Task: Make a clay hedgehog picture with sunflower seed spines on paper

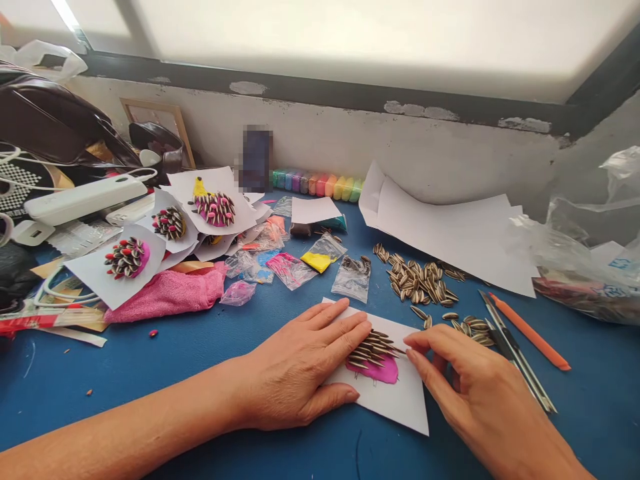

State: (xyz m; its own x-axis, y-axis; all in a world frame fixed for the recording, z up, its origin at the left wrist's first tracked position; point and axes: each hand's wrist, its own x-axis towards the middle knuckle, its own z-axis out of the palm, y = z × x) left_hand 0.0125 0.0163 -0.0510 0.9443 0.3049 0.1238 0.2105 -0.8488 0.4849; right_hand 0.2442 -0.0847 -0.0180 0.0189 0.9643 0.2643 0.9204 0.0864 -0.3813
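A white paper card [400, 405] lies on the table in front of me. On it is a flat piece of magenta modelling clay [385, 371] with striped sunflower seeds [373, 348] stuck in overlapping rows. Small pencil lines show below the clay. My left hand [315, 363] rests flat over the card's left side, fingers stretched, covering part of the seeds. At the right end of the clay, my right hand [460, 377] has thumb and forefinger pinched on a sunflower seed, mostly hidden by the fingertips. Loose seeds [423, 280] lie in a pile behind the card.
Right of my hand lie a metal cutter [525, 363] and an orange stick-like tool [533, 333]. Clay packets [320, 260], a pink towel [167, 293] and finished seed-covered cards [145, 283] are at left. Behind are coloured clay blocks [320, 184] and curled white paper [450, 233].
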